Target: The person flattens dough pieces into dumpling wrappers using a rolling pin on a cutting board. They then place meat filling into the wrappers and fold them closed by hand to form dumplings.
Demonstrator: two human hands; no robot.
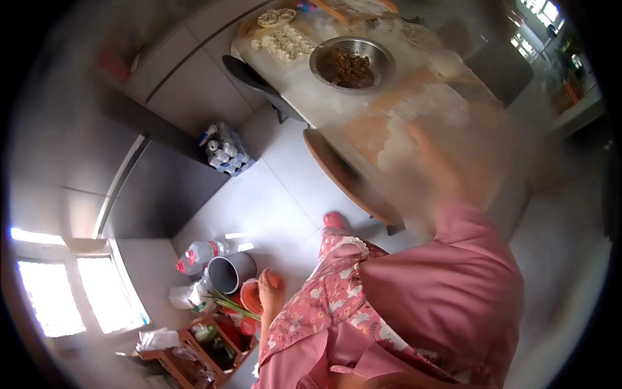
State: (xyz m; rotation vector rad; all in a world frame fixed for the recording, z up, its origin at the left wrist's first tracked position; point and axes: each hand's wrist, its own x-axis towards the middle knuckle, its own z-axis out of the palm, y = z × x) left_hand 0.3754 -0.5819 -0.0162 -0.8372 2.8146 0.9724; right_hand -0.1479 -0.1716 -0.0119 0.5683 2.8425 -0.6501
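My right hand (424, 144) reaches over a flour-dusted wooden board (364, 134) on the table. It is smeared by blur, so its fingers and anything in them cannot be made out. Pale flour or dough (396, 148) lies beside it. Beyond the board, a steel bowl (319, 63) holds a dark brown chopped filling (352, 69). Rows of pale dumplings (285, 45) lie farther along the table. My left hand (271, 293) hangs low at my side, fingers apart and apparently holding nothing. In view it overlaps a red tub (250, 297) on the floor.
A wooden chair (346, 175) is tucked at the table's near edge, with a dark chair (256, 81) farther along. On the floor are a grey bucket (232, 272), plastic bottles (199, 253), a pack of cans (227, 152) and a crate of vegetables (210, 350).
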